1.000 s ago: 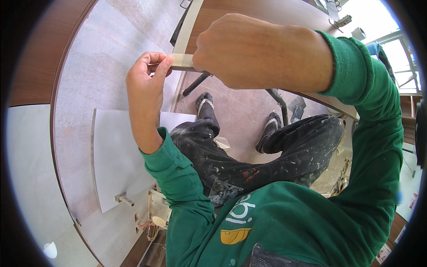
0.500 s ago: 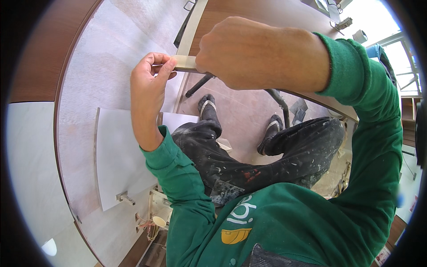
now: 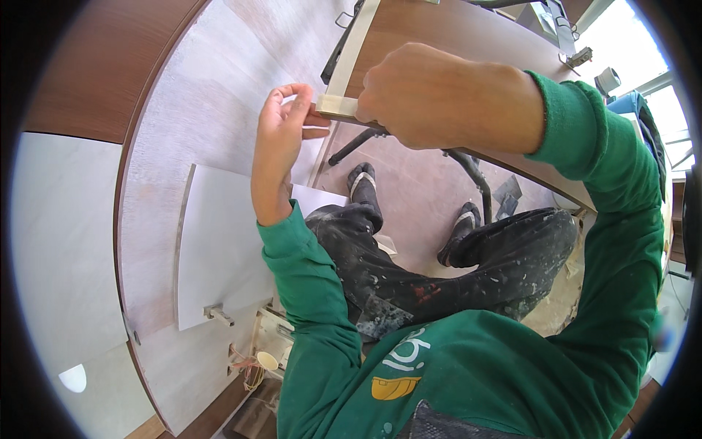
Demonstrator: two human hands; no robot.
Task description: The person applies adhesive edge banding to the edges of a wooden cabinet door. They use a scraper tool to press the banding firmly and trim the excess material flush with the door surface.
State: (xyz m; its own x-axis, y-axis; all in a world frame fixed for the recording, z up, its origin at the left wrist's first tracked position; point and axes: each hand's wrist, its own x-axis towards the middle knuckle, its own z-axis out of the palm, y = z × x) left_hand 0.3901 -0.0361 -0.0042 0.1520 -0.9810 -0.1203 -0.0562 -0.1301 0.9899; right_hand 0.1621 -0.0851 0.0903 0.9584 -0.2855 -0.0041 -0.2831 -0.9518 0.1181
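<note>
brown board (image 3: pixel 461 44) near window (image 3: pixel 625 40) — left hand (image 3: pixel 282 126) half-open, empty beside pale strip (image 3: pixel 338 105) — right hand (image 3: pixel 406 95), fingers hidden, hold unclear.

The strip (image 3: pixel 338 104) is cream, the panel (image 3: pixel 453 40) reddish-brown

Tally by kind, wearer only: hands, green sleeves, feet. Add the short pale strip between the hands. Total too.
Hands: 2 (left hand, right hand)
Green sleeves: 2 (left sleeve, right sleeve)
Feet: 2 (left foot, right foot)
Short pale strip: 1
Total: 7
</note>
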